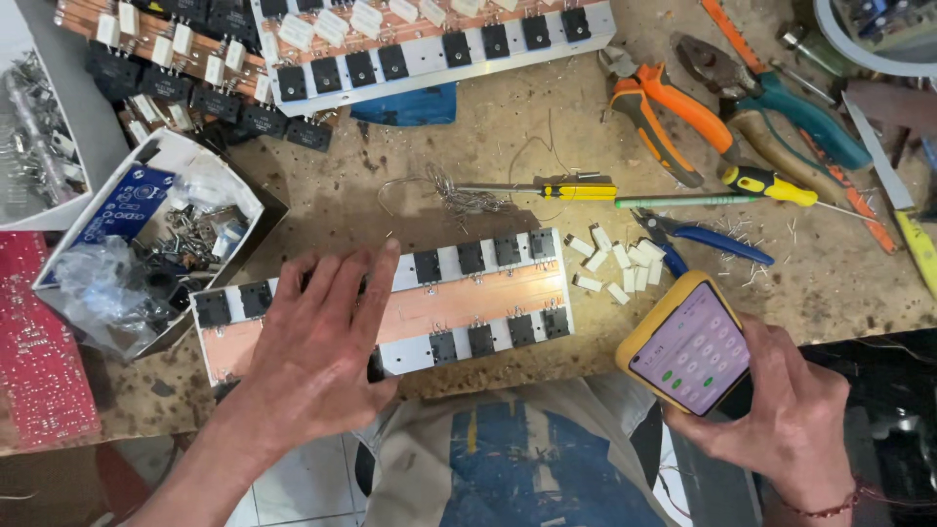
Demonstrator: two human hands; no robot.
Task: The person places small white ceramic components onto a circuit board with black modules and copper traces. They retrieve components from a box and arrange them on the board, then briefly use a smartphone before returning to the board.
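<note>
My left hand (317,346) lies flat, fingers spread, on a long copper-clad board (468,301) edged with two rows of black square components on white strips. The board rests near the front edge of the workbench. My right hand (791,410) holds a phone in a yellow case (688,344) with a lit screen, just off the board's right end. A small heap of white rectangular parts (615,265) lies between the board and the phone.
A white box (156,244) of screws and small parts stands left. Further component boards (429,44) lie at the back. Pliers (659,107), cutters (708,239), two yellow-handled screwdrivers (576,191) and loose wire (459,195) crowd the right and middle. A red board (39,342) sits far left.
</note>
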